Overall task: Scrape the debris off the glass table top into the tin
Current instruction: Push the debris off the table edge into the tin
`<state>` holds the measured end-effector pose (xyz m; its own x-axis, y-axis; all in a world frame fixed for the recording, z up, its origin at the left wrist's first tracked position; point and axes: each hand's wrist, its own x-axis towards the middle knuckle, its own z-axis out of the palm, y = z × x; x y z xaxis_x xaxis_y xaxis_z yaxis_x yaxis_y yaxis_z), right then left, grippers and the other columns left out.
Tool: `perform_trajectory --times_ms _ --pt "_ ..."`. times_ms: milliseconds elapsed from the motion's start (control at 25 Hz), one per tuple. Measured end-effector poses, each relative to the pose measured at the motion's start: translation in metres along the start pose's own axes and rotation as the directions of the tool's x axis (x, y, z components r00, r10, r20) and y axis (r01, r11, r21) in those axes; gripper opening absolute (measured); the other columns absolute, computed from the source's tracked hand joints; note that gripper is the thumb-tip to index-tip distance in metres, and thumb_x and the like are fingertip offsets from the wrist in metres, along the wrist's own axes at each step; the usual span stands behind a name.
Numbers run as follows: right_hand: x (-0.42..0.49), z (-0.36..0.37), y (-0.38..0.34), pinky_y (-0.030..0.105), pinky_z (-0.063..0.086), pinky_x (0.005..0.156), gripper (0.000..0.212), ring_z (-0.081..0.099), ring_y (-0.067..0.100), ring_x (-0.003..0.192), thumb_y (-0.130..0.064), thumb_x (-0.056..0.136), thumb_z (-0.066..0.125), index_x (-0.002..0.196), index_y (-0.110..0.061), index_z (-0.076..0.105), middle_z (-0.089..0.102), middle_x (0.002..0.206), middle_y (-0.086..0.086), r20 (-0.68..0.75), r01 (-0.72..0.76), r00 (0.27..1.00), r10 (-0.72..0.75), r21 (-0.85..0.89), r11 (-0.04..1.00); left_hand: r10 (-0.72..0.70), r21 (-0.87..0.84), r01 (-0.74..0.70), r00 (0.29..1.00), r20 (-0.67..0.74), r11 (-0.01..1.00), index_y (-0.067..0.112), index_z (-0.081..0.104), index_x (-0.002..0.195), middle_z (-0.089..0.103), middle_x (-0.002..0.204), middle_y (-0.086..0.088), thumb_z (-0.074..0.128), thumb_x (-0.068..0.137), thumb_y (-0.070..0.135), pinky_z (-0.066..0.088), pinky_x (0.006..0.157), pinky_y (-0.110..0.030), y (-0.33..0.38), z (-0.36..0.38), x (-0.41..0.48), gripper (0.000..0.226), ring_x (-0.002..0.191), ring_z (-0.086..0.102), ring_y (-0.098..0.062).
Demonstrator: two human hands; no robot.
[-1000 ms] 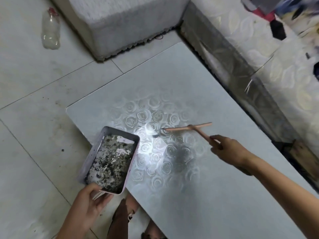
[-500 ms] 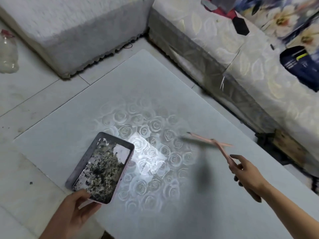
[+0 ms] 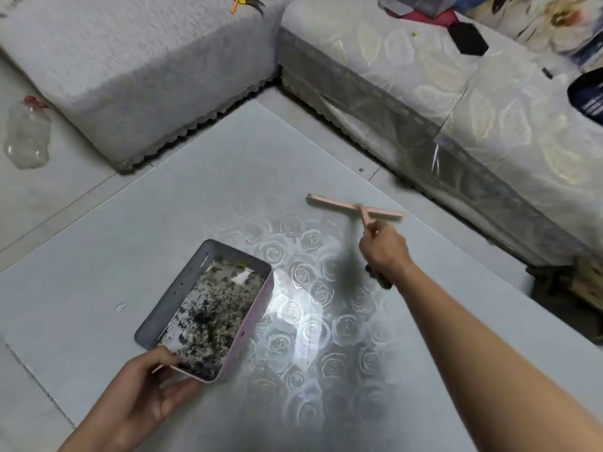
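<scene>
Gripping the pink scraper [image 3: 355,207] by its handle w/ the right hand [image 3: 385,249], fingers wrapped round it, blade way out at the far side of the glass table top [image 3: 195,197]. Can't tell whether touching the glass or hovering just above.

Pinching the tin [image 3: 173,295] at its near corner w/ the left hand [image 3: 140,396], thumb over the rim, fingers curled underneath. Sitting over the glass left of centre, mouth up, already loaded w/ debris.

Tips imo:
- Press the blade flat before pulling, otherwise prob just skates over the embossed roses.
- Drag in one slow stroke toward the tin, no flicking.
- Set the tin's rim tight against the glass and tilt the mouth into the stroke, to stop stuff slipping under.
- Don't tip too far tho, could spill the load.
- Also sweep up the white fleck [image 3: 120,307] left of the tin and the dark speck [image 3: 360,169] near the far edge.
</scene>
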<state>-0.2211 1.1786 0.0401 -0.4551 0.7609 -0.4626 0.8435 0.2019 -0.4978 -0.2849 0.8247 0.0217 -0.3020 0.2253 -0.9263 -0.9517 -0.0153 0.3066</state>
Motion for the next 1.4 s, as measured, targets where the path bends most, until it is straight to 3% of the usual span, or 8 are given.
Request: perform_trajectory --times_ms 240,480,680,920,1040,1200,1320,1400 --pt "-0.099 -0.007 0.014 0.033 0.054 0.055 0.027 0.065 0.029 0.065 -0.020 0.091 0.040 0.115 -0.023 0.052 0.066 0.089 0.013 0.352 0.047 0.936 0.019 -0.179 0.983 0.035 0.009 -0.035 0.999 -0.006 0.999 0.003 0.056 0.088 0.058 0.090 -0.013 0.046 0.075 -0.003 0.059 0.052 -0.038 0.012 0.024 -0.014 0.017 0.058 0.069 -0.028" --pt "0.023 -0.047 -0.027 0.016 0.033 0.036 0.023 0.050 0.020 0.034 -0.021 0.099 0.043 0.092 -0.001 0.050 0.056 0.070 0.018 0.098 -0.122 0.987 0.130 -0.080 0.989 0.042 0.047 -0.042 0.999 0.003 0.998 0.002 0.058 0.085 0.067 0.068 -0.012 0.050 0.069 -0.002 0.059 0.050 -0.039 0.017 0.028 -0.022 0.018 0.054 0.069 -0.028" --pt "-0.054 -0.012 0.021 0.018 0.035 0.031 0.036 0.052 0.017 0.031 -0.008 0.085 0.038 0.119 -0.015 0.045 0.054 0.067 0.011 0.269 -0.125 0.952 0.149 -0.104 0.987 0.013 0.075 -0.011 1.000 -0.019 0.997 0.003 0.056 0.084 0.065 0.071 -0.013 0.046 0.078 -0.002 0.056 0.057 -0.042 0.014 0.025 -0.023 0.013 0.052 0.068 -0.029" --pt "-0.002 -0.086 0.019 0.021 0.034 0.038 0.022 0.044 0.020 0.043 -0.011 0.096 0.038 0.085 0.000 0.052 0.047 0.059 0.014 0.173 -0.230 0.959 0.226 0.002 0.973 -0.001 0.112 0.002 1.000 -0.013 0.994 0.002 0.054 0.080 0.058 0.083 -0.015 0.044 0.085 -0.002 0.056 0.043 -0.035 0.017 0.034 -0.030 0.012 0.046 0.066 -0.026" --pt "0.013 -0.091 0.022 0.014 0.035 0.032 0.013 0.044 0.014 0.037 -0.008 0.094 0.037 0.085 -0.007 0.047 0.043 0.067 0.010 0.157 -0.384 0.918 0.364 0.131 0.914 -0.001 0.122 0.003 1.000 -0.015 0.993 0.004 0.052 0.077 0.061 0.081 -0.014 0.044 0.085 -0.002 0.055 0.041 -0.032 0.013 0.033 -0.023 0.013 0.047 0.066 -0.025" --pt "-0.060 -0.030 0.044 0.024 0.040 0.042 0.004 0.055 0.023 0.043 -0.010 0.092 0.041 0.091 -0.006 0.044 0.049 0.057 0.009 0.233 -0.236 0.941 0.246 -0.071 0.969 -0.007 0.112 0.010 1.000 -0.028 0.994 0.003 0.053 0.079 0.059 0.086 -0.013 0.043 0.087 -0.002 0.055 0.041 -0.032 0.012 0.030 -0.019 0.013 0.048 0.067 -0.024" --pt "-0.118 -0.014 0.048 0.021 0.039 0.038 0.032 0.055 0.022 0.043 -0.007 0.085 0.039 0.113 -0.022 0.037 0.053 0.065 0.008 0.386 -0.302 0.875 0.293 -0.039 0.953 -0.019 0.119 0.025 0.999 -0.045 0.993 0.003 0.052 0.080 0.058 0.088 -0.013 0.043 0.088 -0.002 0.055 0.041 -0.032 0.012 0.034 -0.028 0.014 0.047 0.067 -0.023" --pt "-0.101 -0.041 0.046 0.018 0.032 0.037 0.004 0.045 0.017 0.033 -0.008 0.089 0.043 0.093 -0.009 0.046 0.048 0.056 0.010 0.377 -0.348 0.866 0.330 -0.021 0.937 -0.034 0.126 0.038 0.999 -0.034 0.991 0.003 0.052 0.079 0.058 0.088 -0.013 0.043 0.088 -0.002 0.056 0.042 -0.032 0.012 0.035 -0.032 0.013 0.047 0.067 -0.023"
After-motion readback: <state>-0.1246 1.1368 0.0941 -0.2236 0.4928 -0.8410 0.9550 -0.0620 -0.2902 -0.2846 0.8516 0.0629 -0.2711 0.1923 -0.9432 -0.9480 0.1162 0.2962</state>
